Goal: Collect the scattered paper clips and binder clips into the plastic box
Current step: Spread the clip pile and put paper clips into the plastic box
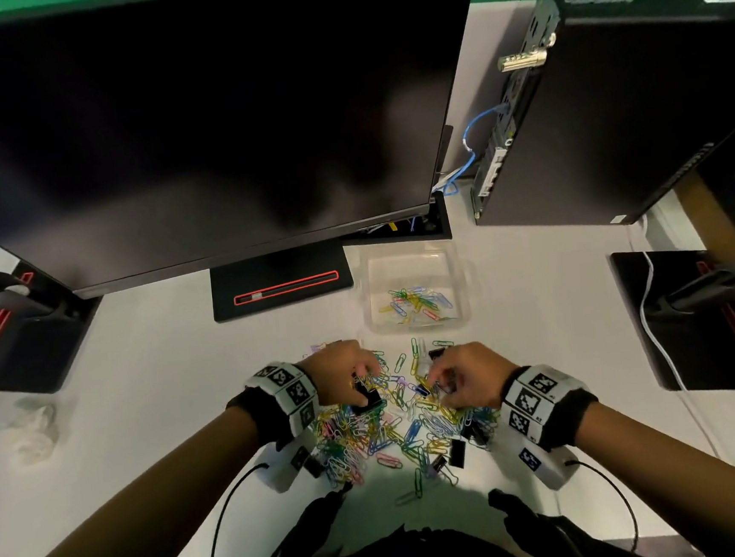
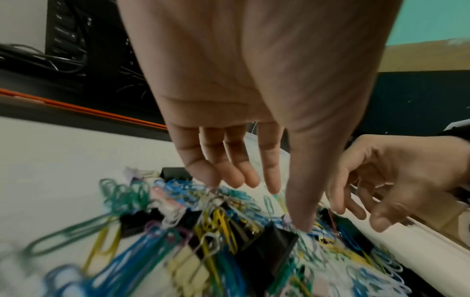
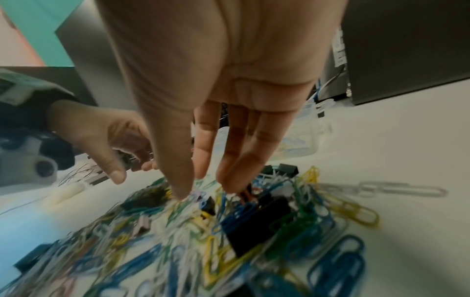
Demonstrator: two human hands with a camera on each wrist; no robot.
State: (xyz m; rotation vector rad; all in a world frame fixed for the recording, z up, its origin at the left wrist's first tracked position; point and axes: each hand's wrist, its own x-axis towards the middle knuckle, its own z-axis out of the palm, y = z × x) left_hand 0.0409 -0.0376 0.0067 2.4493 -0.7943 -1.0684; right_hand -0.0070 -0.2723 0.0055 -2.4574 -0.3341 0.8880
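A heap of coloured paper clips (image 1: pixel 397 431) mixed with black binder clips (image 1: pixel 457 452) lies on the white desk in front of me. The clear plastic box (image 1: pixel 369 296) stands just beyond it and holds some paper clips. My left hand (image 1: pixel 362 390) (image 2: pixel 262 205) reaches down into the heap. Its thumb and fingers pinch a black binder clip (image 1: pixel 368 405) (image 2: pixel 274 247) tangled with paper clips. My right hand (image 1: pixel 435 388) (image 3: pixel 206 188) hovers at the heap's right part, fingers straight, tips touching the clips and holding nothing I can make out.
A large dark monitor (image 1: pixel 211 136) and its stand base (image 1: pixel 282 285) stand behind the heap, left of the box. A black computer tower (image 1: pixel 630 100) is at the back right. More stands sit at both sides, with crumpled clear plastic (image 1: pixel 32 432) on the left.
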